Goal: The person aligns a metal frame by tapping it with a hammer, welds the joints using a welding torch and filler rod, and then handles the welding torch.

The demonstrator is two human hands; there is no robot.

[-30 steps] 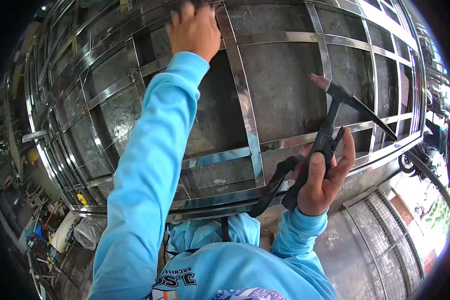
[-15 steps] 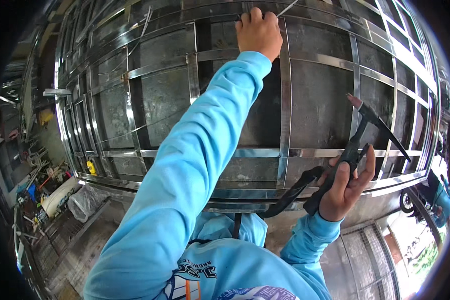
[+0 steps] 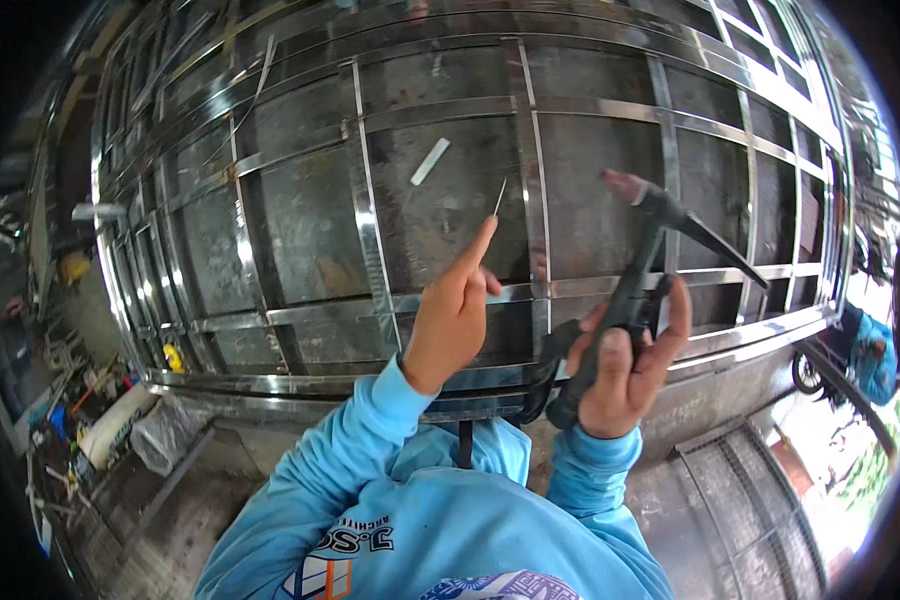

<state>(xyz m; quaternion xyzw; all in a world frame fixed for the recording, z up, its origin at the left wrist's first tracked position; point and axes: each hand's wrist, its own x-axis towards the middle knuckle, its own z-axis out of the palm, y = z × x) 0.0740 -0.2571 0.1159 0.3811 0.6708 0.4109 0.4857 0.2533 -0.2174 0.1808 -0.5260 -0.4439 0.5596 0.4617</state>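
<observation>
Pinched in my left hand (image 3: 453, 325) is a thin metal rod (image 3: 499, 198), its tip pointing away from me over the metal frame (image 3: 538, 215). My right hand (image 3: 620, 380) grips a black TIG welding torch (image 3: 632, 270). The torch's pinkish nozzle (image 3: 625, 186) points to the far left, and its long back cap (image 3: 725, 248) slants down to the right. Both hands hover above the near side of the frame, which is made of shiny crossing bars. A dark torch cable (image 3: 542, 385) loops down beside my right hand.
A short pale strip (image 3: 430, 161) lies on the dark surface between the bars. At left, clear plastic sheeting (image 3: 173, 437) sits among floor clutter near a small yellow item (image 3: 173, 357). A wire mesh panel (image 3: 760, 500) lies low right; someone in blue (image 3: 872, 358) is beyond.
My left hand has drawn back from the far bars toward me with the rod. My right hand and the torch have shifted left, and the pale strip has come into view.
</observation>
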